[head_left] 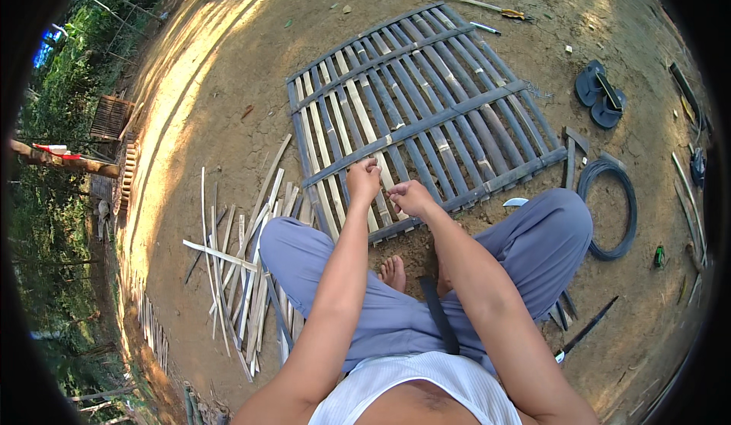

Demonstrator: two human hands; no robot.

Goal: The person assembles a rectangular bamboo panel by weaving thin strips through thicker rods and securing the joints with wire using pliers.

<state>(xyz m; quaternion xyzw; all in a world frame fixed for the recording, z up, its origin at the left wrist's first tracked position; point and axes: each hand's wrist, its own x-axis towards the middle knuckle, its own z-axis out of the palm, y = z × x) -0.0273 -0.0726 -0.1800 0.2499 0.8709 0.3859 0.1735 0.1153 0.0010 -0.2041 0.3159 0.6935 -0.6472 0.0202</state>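
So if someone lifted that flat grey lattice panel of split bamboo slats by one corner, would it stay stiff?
The grey bamboo slat panel would probably flex somewhat: its slats are thin and gapped. The crossbars should keep it together. It likely feels light, being mostly open.

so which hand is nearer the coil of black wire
Right. The right hand is on the slat panel's near edge, closer to the coil of black wire; the left hand is farther left.

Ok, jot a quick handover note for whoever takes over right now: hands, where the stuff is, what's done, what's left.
Left hand: closed on the near edge of the bamboo slat panel.
Right hand: beside it at the same edge, fingers pinched; what they pinch is too small to tell.
Loose bamboo strips: left of the knee.
Wire coil: on the right.
Done: panel mostly assembled.
Left: near edge in hand.
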